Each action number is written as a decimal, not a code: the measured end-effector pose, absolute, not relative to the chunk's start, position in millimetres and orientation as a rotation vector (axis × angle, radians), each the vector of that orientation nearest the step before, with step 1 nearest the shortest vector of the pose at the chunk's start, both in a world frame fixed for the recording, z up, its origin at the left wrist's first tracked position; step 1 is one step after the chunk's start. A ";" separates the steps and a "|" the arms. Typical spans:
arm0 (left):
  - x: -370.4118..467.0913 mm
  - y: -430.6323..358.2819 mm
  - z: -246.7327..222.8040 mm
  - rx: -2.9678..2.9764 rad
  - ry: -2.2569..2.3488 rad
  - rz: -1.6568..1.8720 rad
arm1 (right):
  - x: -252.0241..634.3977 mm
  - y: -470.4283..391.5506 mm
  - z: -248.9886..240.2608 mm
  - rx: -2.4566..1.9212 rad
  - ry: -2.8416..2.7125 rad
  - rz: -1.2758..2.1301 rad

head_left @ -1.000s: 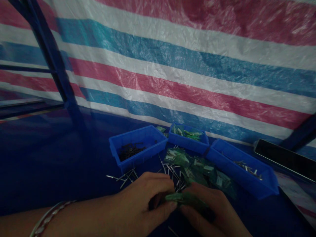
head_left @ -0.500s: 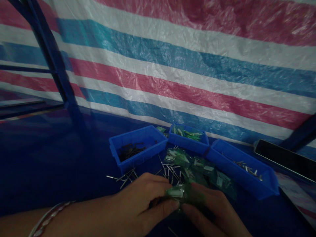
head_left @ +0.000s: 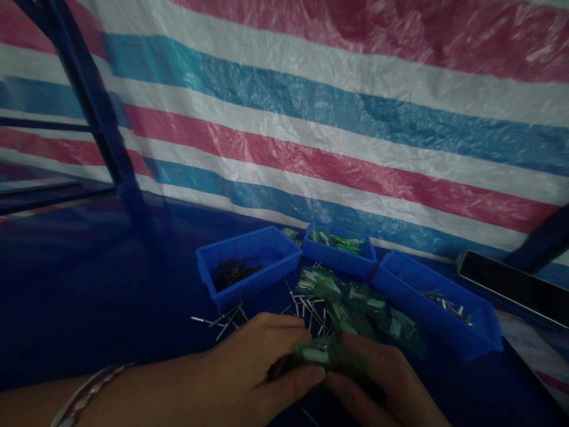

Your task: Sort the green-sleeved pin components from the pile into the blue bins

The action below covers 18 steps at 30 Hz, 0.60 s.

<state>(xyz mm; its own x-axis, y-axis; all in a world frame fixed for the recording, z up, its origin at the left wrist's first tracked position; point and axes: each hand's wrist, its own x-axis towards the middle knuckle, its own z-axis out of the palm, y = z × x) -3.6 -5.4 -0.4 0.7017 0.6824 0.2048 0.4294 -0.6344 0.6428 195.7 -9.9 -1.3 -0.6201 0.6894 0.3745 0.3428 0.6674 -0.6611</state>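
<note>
A small green plastic bag (head_left: pixel 317 354) with pale pieces inside is pinched between both hands at the bottom centre. My left hand (head_left: pixel 271 362) grips its left side, thumb below and fingers above. On the bag's right side, my right hand (head_left: pixel 382 373) holds the green film between thumb and fingers. Just beyond the hands lie loose metal pins (head_left: pixel 311 311) and several filled green bags (head_left: pixel 322 283). More pins (head_left: pixel 226 320) lie beyond my left wrist.
Three blue bins stand behind: the left one (head_left: pixel 253 287) with dark parts, the middle one (head_left: pixel 340 256) with green bags, the right one (head_left: pixel 444 326) with metal pins. A phone (head_left: pixel 511 287) lies at the right. A striped sheet (head_left: pixel 311 130) hangs behind the table.
The bag between my hands has tilted and dropped slightly, and its film has bunched up. Both hands have shifted only a little and keep their hold.
</note>
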 end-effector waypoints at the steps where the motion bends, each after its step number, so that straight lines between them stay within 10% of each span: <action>1: -3.8 -5.8 0.4 2.346 0.837 0.593 | 195.3 -12.1 0.9 -0.800 -2.240 0.697; 18: -1.9 -8.7 4.5 2.369 0.847 0.607 | 195.1 -9.5 -2.5 -0.748 -2.286 0.803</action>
<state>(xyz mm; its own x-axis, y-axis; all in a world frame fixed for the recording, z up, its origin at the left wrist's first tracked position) -1.9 -8.7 4.5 0.7003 0.6774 0.2252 0.4310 -0.6527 0.6231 195.1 -9.5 -2.5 -0.6635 0.6649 0.3430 0.3041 0.6586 -0.6883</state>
